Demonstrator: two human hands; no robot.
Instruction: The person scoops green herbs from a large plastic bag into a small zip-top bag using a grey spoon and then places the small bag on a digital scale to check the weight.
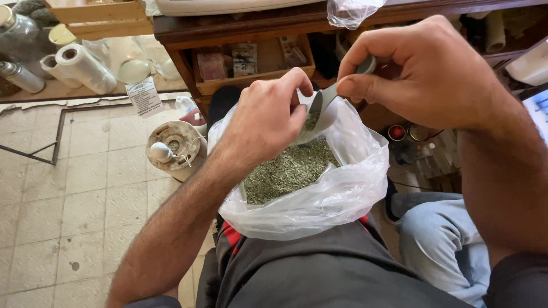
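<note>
Clear plastic bag (319, 199) of dried green herb flakes (288, 171), resting on the lap, mouth rolled open and upward, filled roughly halfway with the crumbled leaf. Propped against dark trousers, just in front of a wooden counter (240, 25) with a shallow shelf of small packets beneath. Beyond, to the left, pale floor tiles (68, 188), a round wooden lid-like disc (177, 142) with a white knob standing just beside the bag, and further off rolls of plastic film (85, 68) and a glass jar (23, 34) on a low ledge. To the right, another person's knee in light jeans (439, 239), near but apart from the bag. Directly above the bag's mouth, a small grey scoop (321, 111), bowl tilted down and toward the left, handle running up and right into the right hand (422, 74); a pinch of herb visible in the bowl. Right hand's thumb and forefinger closed narrowly on the handle, remaining fingers curled in, wrist bent over from the upper right. Left hand (265, 122) nearer the herb, forearm reaching in diagonally from lower left, fingers bunched and pressed into the scoop's bowl, tips touching the flakes there; whether anything is pinched between them not clear. Scoop's long axis slanting from upper right to lower left, herb mass lying straight below both hands.
</note>
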